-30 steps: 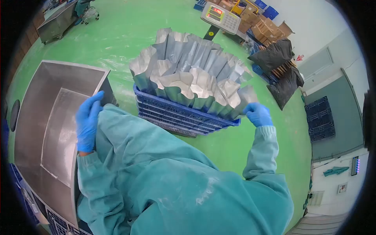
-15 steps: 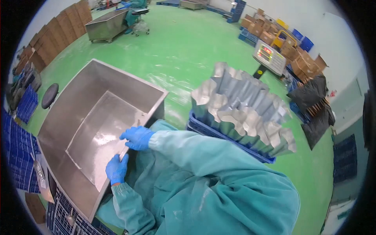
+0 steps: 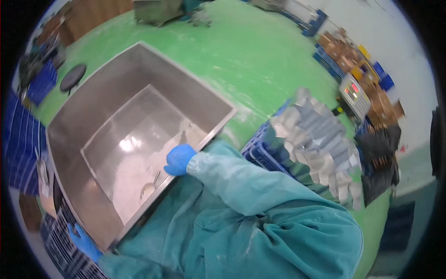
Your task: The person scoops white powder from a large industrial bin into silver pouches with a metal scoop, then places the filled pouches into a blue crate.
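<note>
A large stainless steel tub [image 3: 109,58] stands in front of me, tilted in the view. White powder [image 3: 132,179] lies on its floor. A round metal scoop or ladle [image 3: 147,189] with a short handle rests in the powder near the close wall. My right hand [image 3: 179,159], in a blue glove, is closed over the near rim. My left hand [image 3: 84,242], also gloved, is outside the tub's lower left corner, fingers stretched out beside its wall. Whether the left palm touches the steel is hard to tell.
A blue crate [image 3: 260,153] holding a crinkled silvery liner [image 3: 320,139] stands on my right. Behind it is a scale display [image 3: 354,96]. Cartons [image 3: 341,53] and black bags [image 3: 378,144] line the right wall. A round stool [image 3: 73,77] and blue pallets [image 3: 21,139] are left.
My left hand left the near rim and moved down and left to the tub's outer corner. My right hand has closed on the rim. The view shifted, and the metal scoop or ladle now shows.
</note>
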Demonstrator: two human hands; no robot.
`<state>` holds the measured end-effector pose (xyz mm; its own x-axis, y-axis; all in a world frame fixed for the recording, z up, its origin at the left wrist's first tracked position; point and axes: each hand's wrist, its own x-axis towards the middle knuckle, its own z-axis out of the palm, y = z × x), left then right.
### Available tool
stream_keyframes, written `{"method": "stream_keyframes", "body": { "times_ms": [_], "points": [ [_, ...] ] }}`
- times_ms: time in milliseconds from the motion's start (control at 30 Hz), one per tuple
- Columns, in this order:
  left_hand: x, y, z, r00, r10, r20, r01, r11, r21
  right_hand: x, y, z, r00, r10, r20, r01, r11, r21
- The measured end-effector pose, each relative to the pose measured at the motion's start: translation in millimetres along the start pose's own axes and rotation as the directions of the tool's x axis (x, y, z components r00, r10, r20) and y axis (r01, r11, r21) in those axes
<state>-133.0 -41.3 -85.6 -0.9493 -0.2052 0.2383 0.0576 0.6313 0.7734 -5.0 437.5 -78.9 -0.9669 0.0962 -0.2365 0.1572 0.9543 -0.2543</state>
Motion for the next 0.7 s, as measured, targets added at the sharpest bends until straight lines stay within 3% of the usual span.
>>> {"method": "stream_keyframes", "body": {
  "times_ms": [67, 100, 133, 167, 200, 233, 300, 333, 400, 567, 633, 700],
  "points": [
    [1.1, -27.9, 5.7, 0.976, -0.187, 0.116, 0.184, 0.982, 0.038, 26.1, -6.5, 3.0, 0.989, -0.109, 0.102, 0.118, 0.99, -0.08],
    [-3.4, -47.1, 16.0, 0.98, -0.183, 0.083, 0.152, 0.945, 0.291, 40.4, -10.1, 4.8, 0.966, -0.189, 0.175, 0.211, 0.971, -0.116],
    [9.1, -60.2, 8.0, 0.922, -0.234, 0.308, 0.085, 0.899, 0.429, 57.4, -19.0, 5.9, 0.933, -0.275, 0.232, 0.3, 0.951, -0.081],
    [0.3, -36.2, 10.9, 0.925, -0.303, 0.228, 0.257, 0.943, 0.21, 75.1, -28.3, 5.1, 0.882, -0.185, 0.433, 0.208, 0.978, -0.005],
    [-5.9, -43.6, 11.6, 0.961, -0.217, 0.174, 0.135, 0.91, 0.391, 95.4, -33.8, 9.6, 0.775, -0.092, 0.625, 0.106, 0.994, 0.015],
    [-12.8, -10.2, 8.5, 0.912, -0.366, 0.186, 0.258, 0.863, 0.434, 124.5, -28.3, 40.8, 0.756, -0.245, 0.608, 0.355, 0.932, -0.066],
    [-21.1, -29.9, 11.7, 0.979, -0.182, 0.093, 0.114, 0.863, 0.492, 162.3, -35.7, 70.5, 0.721, -0.287, 0.631, 0.479, 0.865, -0.153],
    [-24.9, -25.3, 11.9, 0.972, -0.224, 0.064, 0.16, 0.842, 0.516, 177.3, -35.8, 88.7, 0.684, -0.319, 0.656, 0.521, 0.843, -0.133],
    [-23.2, -2.6, 14.4, 0.948, -0.314, 0.057, 0.242, 0.824, 0.512, 207.2, -36.1, 132.7, 0.718, -0.398, 0.571, 0.468, 0.883, 0.028],
    [-25.0, 19.6, 16.4, 0.924, -0.38, 0.035, 0.313, 0.806, 0.503, 215.3, -83.3, 220.5, 0.709, -0.431, 0.558, 0.37, 0.901, 0.226],
    [-26.6, 16.1, 18.0, 0.946, -0.323, 0.008, 0.278, 0.825, 0.492, 207.0, -112.4, 256.8, 0.805, -0.523, 0.279, 0.382, 0.817, 0.431],
    [-24.6, 21.3, 19.1, 0.94, -0.341, 0.005, 0.285, 0.795, 0.536, 196.7, -151.9, 286.3, 0.806, -0.541, 0.24, 0.302, 0.725, 0.62]
  ]
}}
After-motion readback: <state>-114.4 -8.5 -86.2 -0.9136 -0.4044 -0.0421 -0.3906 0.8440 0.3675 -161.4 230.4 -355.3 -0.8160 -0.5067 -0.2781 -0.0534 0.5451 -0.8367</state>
